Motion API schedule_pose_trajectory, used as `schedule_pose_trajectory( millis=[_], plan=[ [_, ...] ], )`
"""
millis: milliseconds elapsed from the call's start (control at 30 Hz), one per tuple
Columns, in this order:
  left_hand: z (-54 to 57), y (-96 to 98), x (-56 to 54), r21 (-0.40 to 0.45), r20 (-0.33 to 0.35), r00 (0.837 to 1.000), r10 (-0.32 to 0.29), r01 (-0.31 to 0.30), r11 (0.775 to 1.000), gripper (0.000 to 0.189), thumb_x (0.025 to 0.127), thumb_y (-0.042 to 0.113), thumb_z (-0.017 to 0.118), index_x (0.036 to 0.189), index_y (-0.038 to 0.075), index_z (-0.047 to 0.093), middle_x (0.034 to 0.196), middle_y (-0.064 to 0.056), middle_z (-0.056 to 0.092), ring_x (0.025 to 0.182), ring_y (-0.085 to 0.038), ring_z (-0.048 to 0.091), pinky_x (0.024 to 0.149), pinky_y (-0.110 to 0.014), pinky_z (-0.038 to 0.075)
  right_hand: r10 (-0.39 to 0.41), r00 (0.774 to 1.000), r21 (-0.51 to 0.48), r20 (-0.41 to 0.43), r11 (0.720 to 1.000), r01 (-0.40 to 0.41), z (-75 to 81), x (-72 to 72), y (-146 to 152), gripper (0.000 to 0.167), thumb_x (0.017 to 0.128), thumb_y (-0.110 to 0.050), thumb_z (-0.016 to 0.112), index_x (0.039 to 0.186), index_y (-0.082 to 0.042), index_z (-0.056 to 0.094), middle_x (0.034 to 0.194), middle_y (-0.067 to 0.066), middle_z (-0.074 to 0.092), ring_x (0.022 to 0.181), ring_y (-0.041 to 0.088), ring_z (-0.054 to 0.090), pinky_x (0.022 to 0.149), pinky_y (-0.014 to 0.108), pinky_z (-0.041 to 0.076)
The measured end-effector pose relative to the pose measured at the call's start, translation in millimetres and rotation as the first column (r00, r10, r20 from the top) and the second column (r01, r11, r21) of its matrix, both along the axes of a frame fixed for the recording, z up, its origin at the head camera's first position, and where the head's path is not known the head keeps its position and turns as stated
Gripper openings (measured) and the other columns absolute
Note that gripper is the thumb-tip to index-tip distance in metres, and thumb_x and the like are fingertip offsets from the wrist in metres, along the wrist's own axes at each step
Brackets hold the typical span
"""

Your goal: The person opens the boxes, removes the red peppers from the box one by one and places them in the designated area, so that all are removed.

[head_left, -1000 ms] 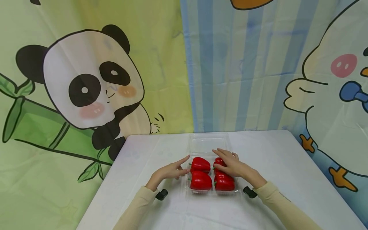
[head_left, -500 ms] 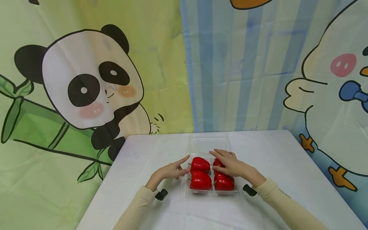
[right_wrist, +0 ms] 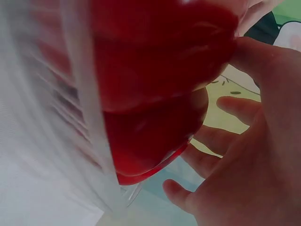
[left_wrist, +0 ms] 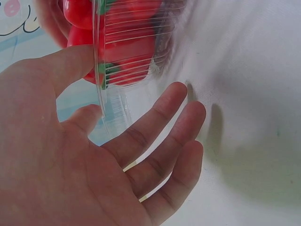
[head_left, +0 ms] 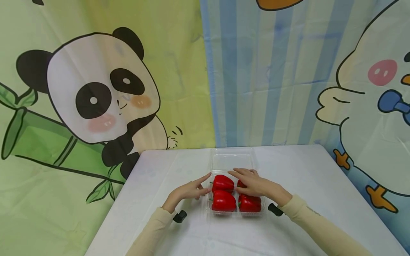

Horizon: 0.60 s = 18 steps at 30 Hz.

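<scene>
Several glossy red bell peppers (head_left: 223, 201) with green stems lie in a clear plastic clamshell box (head_left: 224, 213). Its transparent lid (head_left: 232, 161) is folded back flat behind it. At the box's left side is my left hand (head_left: 189, 190); in the left wrist view its thumb and a finger meet the rim, the other fingers spread below the ridged wall. My right hand (head_left: 251, 185) lies over the right-hand peppers, fingers extended and loosely bent, covering most of the far right pepper (head_left: 241, 184). The right wrist view shows its fingers beside a large pepper (right_wrist: 164, 61).
A white-covered table (head_left: 288, 170) bears the box near its middle. Behind stands a cloth backdrop with a panda (head_left: 105, 89) and a white bird (head_left: 378, 142). Dark wrist cameras (head_left: 180, 216) hang below both wrists.
My right hand has slid left and slightly toward me over the peppers, uncovering less of the far right one. The left hand and the box have stayed in place.
</scene>
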State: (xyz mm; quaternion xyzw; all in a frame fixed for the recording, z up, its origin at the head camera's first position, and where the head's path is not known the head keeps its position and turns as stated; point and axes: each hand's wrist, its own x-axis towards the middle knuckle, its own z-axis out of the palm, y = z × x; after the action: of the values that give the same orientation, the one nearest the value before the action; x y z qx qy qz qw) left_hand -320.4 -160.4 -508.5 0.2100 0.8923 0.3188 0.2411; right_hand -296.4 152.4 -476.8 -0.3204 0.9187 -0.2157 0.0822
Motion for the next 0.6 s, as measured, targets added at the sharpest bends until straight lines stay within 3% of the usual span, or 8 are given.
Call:
schedule_pose_trajectory(
  millis=[600],
  plan=[
    [1.3, -0.1, 1.5, 0.022, 0.018, 1.0, 0.007, -0.008, 1.0, 0.076, 0.099, 0.048, 0.058, 0.162, 0.032, 0.019, 0.101, -0.004, 0.07, 0.081, -0.025, 0.067, 0.081, -0.04, 0.052, 0.055, 0.998, 0.07, 0.006, 0.996, -0.056, -3.5, -7.9, -13.8, 0.074, 0.095, -0.032, 0.068, 0.158, -0.02, 0.031, 0.161, 0.016, 0.034, 0.147, 0.038, 0.031, 0.114, 0.069, 0.023]
  ],
)
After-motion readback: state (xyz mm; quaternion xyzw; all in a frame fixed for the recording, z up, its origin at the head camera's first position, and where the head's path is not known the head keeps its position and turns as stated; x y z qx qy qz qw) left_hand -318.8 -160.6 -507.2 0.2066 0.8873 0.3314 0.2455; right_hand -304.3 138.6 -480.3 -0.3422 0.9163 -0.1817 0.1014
